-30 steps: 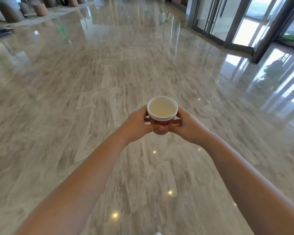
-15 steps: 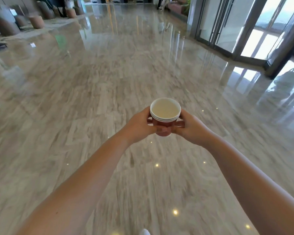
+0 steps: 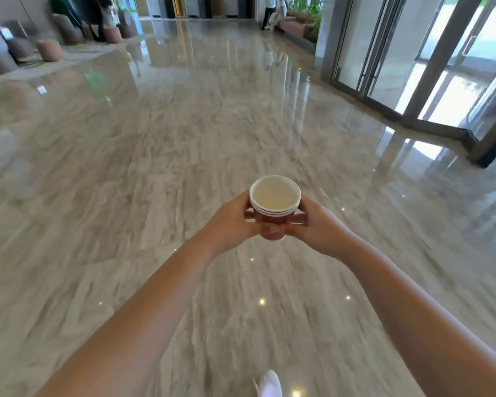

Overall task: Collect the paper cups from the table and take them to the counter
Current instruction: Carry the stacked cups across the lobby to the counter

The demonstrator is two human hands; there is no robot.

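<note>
Polished grey marble floor [image 3: 126, 196] spreads wide on every side of the hands, glossy with reflected light and small ceiling-lamp glints below the forearms. Both arms reach forward and meet at mid-frame, where a nested stack of red paper cups with white rolled rims [image 3: 275, 196] is carried upright in the air, well above the floor. Three rims show one under another, and the top cup's pale inside faces up.

The left hand [image 3: 235, 222] wraps the stack's left side with curled fingers, and the right hand [image 3: 318, 224] wraps the right side the same way. Their thumbs lie across the near wall of the lowest cup, close together.

Ahead of the hands the floor runs open and bare to the far end of the hall. Far to the right of the right hand stand tall metal-framed glass doors [image 3: 398, 53], their base meeting the floor along a dark sill. Far beyond the left hand, rounded brown stools [image 3: 49, 50] line the floor's edge. Below the hands, at the bottom edge, a white shoe tip [image 3: 269, 383] shows.
</note>
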